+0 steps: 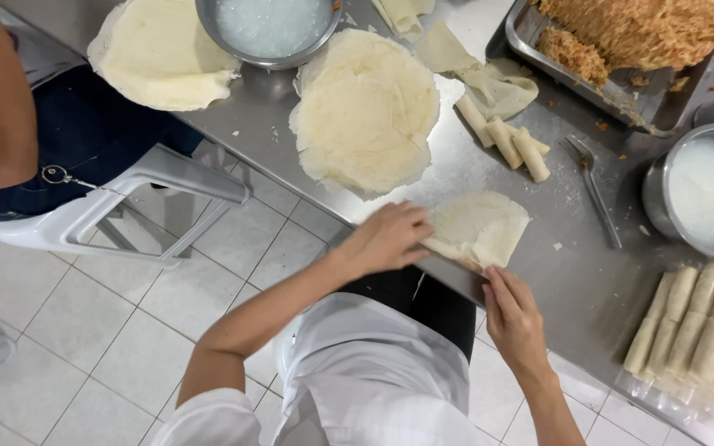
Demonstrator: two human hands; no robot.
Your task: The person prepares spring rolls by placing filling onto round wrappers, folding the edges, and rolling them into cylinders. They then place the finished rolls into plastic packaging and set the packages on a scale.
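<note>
We are folding a thin, pale wrapper (pixel 481 227) that lies at the near edge of the steel table (pixel 572 272), just in front of us. Our left hand (pixel 386 238) lies flat on the wrapper's left side, fingers together and pressing the folded flap down, while our right hand (pixel 512 318) comes up at the near edge with the fingertips pinching the lower corner of the sheet. To do this fold well, we judge it best to keep the left palm light so the sheet does not tear, and to draw the near edge up evenly so that the roll comes out tight and straight. Whether filling already sits inside we cannot tell; the fold hides it. Just beyond lies a round stack of wrappers (pixel 365 111), and three finished rolls (pixel 506 140) lie beside it. A fork (pixel 592 186) rests to the right, near a bowl of white paste (pixel 708 192). A tray of shredded filling (pixel 621 41) stands at the far side, and a row of rolls (pixel 692 318) lies at our right.
</note>
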